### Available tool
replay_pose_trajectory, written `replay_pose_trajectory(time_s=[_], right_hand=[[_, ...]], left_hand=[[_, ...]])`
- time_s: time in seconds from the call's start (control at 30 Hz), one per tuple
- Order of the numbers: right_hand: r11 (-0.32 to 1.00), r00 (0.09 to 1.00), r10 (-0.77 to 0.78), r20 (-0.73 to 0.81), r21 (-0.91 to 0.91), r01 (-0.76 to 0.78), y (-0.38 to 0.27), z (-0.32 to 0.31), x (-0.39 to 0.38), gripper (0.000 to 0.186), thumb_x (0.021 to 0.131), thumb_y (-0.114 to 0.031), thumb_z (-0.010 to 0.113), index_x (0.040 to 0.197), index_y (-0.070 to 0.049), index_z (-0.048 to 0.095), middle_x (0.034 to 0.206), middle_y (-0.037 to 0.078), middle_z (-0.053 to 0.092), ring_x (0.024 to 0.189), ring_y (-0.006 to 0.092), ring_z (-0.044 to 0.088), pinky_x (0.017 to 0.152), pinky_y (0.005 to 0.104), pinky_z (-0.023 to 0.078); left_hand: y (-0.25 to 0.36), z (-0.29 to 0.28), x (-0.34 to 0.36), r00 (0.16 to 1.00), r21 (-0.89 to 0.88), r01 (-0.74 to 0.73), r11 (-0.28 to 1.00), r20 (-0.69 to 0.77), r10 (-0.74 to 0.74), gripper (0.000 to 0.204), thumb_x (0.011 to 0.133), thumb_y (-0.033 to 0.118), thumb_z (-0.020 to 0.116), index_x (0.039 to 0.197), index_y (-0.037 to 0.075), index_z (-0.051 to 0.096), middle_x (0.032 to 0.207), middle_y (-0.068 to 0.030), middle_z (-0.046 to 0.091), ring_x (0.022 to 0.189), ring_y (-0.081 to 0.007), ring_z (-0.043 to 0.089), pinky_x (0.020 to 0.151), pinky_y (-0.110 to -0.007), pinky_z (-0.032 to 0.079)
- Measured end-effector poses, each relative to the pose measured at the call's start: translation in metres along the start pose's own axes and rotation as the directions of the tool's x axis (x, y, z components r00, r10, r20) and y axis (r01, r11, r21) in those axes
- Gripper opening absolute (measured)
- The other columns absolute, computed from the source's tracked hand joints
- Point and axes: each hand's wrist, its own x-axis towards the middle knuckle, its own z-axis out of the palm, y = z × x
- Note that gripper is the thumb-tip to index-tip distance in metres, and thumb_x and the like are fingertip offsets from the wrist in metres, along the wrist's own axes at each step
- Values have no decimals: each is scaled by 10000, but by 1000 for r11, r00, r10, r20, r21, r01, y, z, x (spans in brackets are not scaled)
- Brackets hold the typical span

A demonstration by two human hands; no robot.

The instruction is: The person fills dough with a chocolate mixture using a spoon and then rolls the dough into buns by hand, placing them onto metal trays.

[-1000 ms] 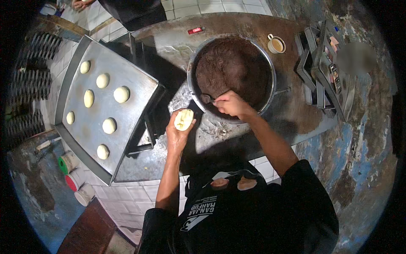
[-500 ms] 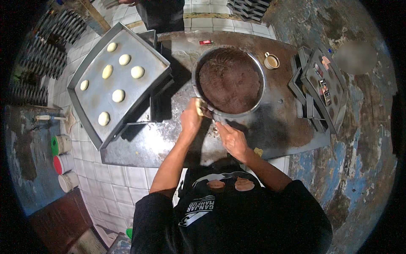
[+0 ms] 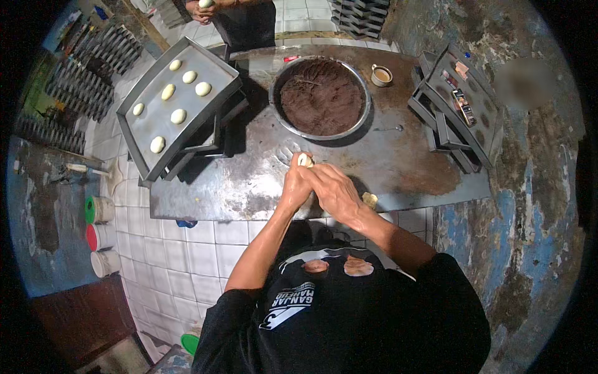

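Observation:
Over the near part of the metal table, my left hand is closed around a pale dough ball. My right hand meets it, its fingers closed over the dough's edge; the fingertips are partly hidden. Just beyond my hands stands a wide metal bowl of crumbly dark brown filling. A thin stick-like tool seems to lie in the filling, too indistinct to name. A small scrap of dough lies beside my right wrist.
At left, a raised metal tray bears several dough balls. A cup and a spoon are right of the bowl. Stacked trays stand at the table's right end. Across the table, a co-worker's hand holds dough.
The dark-coated tool is no longer in my right hand, which has come over to the dough in my left. The co-worker's hands with dough have come into view. The whole view has shifted slightly.

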Motion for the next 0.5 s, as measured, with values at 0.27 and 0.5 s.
replay_pose_trajectory(time_s=[0.27, 0.5], right_hand=[[878, 969, 64, -237, 475, 58, 12, -13, -58, 396, 925, 12, 519, 1320, 4, 543, 1307, 198, 608, 1239, 347, 571, 1114, 453, 388], [896, 923, 168, -346, 443, 3, -14, 2, -83, 452, 900, -10, 665, 1316, -11, 487, 1136, 149, 684, 1099, 249, 638, 957, 396, 477]], left_hand=[[68, 29, -53, 992, -299, 50, 953, 127, -13, 438, 837, 167, 809, 1202, 73, 586, 968, 20, 614, 842, -74, 574, 703, -240, 486], [90, 48, -86, 987, -453, 120, 883, -40, -154, 271, 1031, 272, 579, 1089, 35, 696, 940, -26, 665, 817, -85, 566, 746, -273, 464]])
